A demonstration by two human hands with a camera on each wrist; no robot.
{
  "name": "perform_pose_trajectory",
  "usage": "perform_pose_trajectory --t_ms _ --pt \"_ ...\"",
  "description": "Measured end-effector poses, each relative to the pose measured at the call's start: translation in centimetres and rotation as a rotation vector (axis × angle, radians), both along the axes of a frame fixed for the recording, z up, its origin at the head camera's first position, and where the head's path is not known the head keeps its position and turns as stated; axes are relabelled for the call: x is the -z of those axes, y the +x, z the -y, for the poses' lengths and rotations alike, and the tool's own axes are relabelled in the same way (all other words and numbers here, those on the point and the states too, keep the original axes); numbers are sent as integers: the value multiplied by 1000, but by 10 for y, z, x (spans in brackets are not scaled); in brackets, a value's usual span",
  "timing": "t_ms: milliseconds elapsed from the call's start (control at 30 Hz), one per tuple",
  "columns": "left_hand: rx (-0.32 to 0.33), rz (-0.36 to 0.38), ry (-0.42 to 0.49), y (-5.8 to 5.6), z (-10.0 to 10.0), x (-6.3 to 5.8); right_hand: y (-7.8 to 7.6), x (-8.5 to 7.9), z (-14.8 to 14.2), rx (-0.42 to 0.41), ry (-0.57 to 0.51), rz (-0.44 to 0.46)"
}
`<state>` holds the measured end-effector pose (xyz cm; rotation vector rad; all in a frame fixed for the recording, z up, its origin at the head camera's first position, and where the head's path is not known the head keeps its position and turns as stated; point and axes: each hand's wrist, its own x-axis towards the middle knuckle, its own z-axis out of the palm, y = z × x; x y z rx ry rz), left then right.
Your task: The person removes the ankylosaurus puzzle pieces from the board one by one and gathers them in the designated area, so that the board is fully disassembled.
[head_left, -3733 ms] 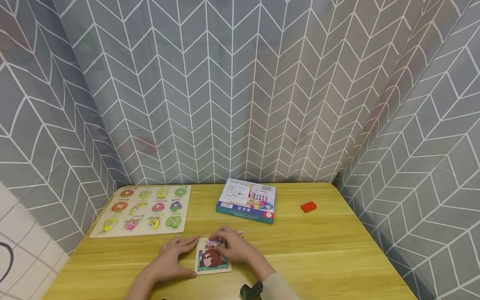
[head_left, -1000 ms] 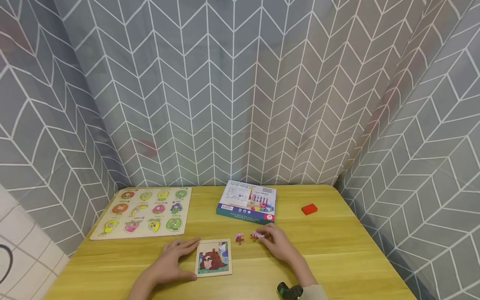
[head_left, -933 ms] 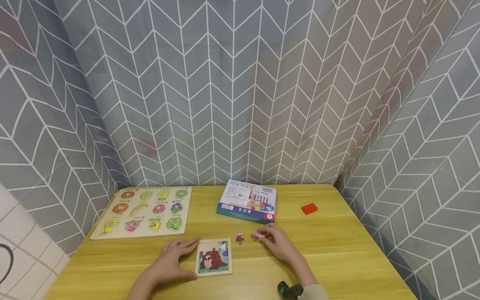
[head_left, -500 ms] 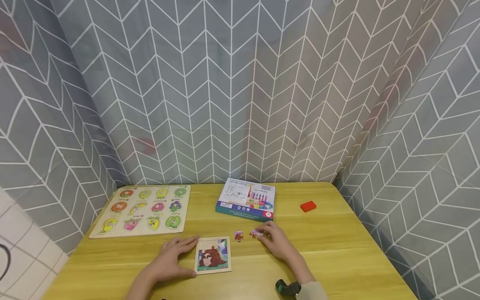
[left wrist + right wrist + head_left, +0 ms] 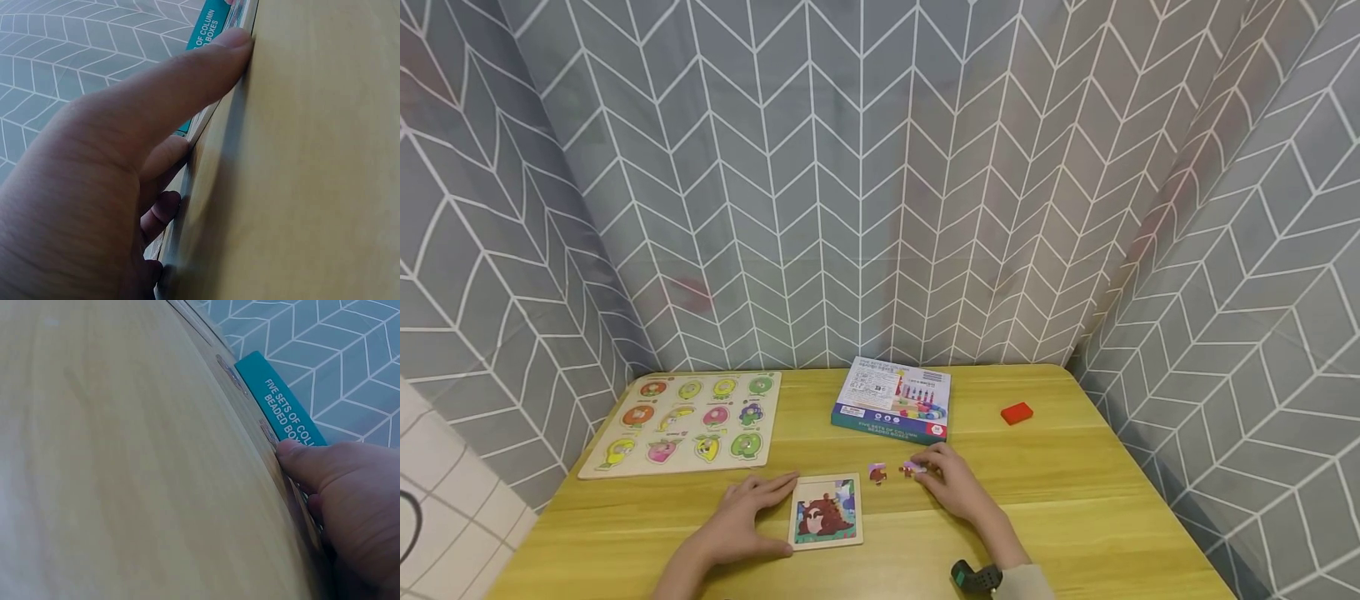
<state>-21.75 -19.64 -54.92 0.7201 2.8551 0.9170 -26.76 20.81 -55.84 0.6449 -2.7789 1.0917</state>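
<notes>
A small square puzzle board (image 5: 824, 523) with a brown animal picture lies near the table's front edge. My left hand (image 5: 747, 515) rests flat against its left side, thumb (image 5: 187, 81) straight along the board's edge. My right hand (image 5: 953, 485) lies to the right of the board. Its fingertips pinch a small pink and brown puzzle piece (image 5: 913, 468) on the table, with the thumb (image 5: 312, 464) pressed down beside it. A second loose piece (image 5: 877, 473) lies between that piece and the board.
A teal and white bead box (image 5: 892, 401) lies behind the hands and also shows as the box (image 5: 281, 394). A fruit peg puzzle (image 5: 688, 421) is at the back left and a red block (image 5: 1017, 412) at the back right. Grey patterned curtains close the yellow wooden table (image 5: 1075, 500) in.
My right hand has left the puzzle board and moved right, and two pieces now lie on the table. Over the last second both hands have hardly moved.
</notes>
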Motion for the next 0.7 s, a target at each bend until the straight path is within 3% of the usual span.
perform_pose_trajectory --t_ms 700 --pt "-3 -18 14 1 0 3 5 -6 -1 8 -22 62"
